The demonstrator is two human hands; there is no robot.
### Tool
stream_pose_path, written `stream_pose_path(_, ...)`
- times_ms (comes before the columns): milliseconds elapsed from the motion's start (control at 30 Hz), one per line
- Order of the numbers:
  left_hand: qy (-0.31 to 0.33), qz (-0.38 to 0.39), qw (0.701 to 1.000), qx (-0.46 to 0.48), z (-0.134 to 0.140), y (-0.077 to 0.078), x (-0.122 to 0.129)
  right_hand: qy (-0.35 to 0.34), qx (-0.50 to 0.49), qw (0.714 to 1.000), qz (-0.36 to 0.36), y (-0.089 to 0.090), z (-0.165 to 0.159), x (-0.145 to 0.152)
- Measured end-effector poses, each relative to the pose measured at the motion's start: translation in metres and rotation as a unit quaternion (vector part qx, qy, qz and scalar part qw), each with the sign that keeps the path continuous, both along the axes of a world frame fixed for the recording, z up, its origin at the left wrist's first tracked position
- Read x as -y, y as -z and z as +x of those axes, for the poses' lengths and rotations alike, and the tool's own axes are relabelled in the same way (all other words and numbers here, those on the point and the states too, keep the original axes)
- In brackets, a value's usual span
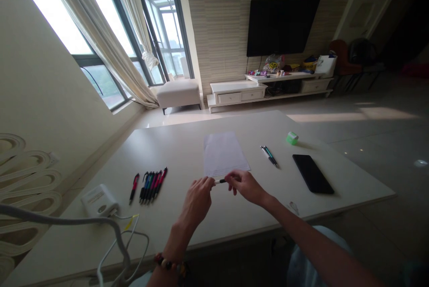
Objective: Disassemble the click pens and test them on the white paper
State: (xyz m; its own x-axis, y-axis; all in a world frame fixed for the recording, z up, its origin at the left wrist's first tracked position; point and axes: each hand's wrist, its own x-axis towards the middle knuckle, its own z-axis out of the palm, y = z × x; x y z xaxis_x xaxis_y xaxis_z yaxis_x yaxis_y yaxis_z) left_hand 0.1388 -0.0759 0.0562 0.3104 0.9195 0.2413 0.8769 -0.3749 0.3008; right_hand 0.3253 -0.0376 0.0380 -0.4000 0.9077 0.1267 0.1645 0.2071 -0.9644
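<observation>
Between my two hands, just in front of a sheet of white paper [224,153], is a pen [220,181] with a white barrel and a dark grip. My left hand [200,195] is closed round its white end. The fingers of my right hand [244,184] pinch its dark end. Left of the paper, several pens [152,186] in dark and red colours lie in a row, and one red pen [134,187] lies apart from them. Two more pens [269,156], one white and one teal, rest side by side to the right of the paper.
On the right of the white table [174,144] are a black phone [313,174] and a green-and-white cube-shaped object [292,138]. A white box-like device [99,202] with cables [134,233] occupies the front left. A small clear item [294,207] lies near the front edge.
</observation>
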Motion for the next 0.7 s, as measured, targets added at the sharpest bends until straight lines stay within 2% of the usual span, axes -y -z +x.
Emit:
stream_pose_path(333, -0.002, -0.045, 0.999, 0.019, 0.003, 0.003, 0.003, 0.036, -0.041, 0.998, 0.016, -0.003, 0.001, -0.005)
stream_pose_path(433, 0.005, -0.055, 0.996, 0.066, 0.003, 0.006, 0.003, 0.053, -0.069, 0.996, -0.002, -0.004, 0.002, -0.006)
stream_pose_path(500, 0.013, -0.06, 0.99, 0.131, 0.006, 0.009, 0.003, 0.067, -0.103, 0.992, -0.028, -0.005, 0.002, -0.007)
stream_pose_path(600, 0.017, -0.097, 0.956, 0.275, 0.018, 0.015, 0.002, 0.075, -0.182, 0.979, -0.054, -0.007, 0.0, -0.006)
stream_pose_path(700, 0.028, -0.178, 0.885, 0.428, 0.034, 0.023, 0.0, 0.068, -0.248, 0.964, -0.071, -0.011, -0.003, -0.005)
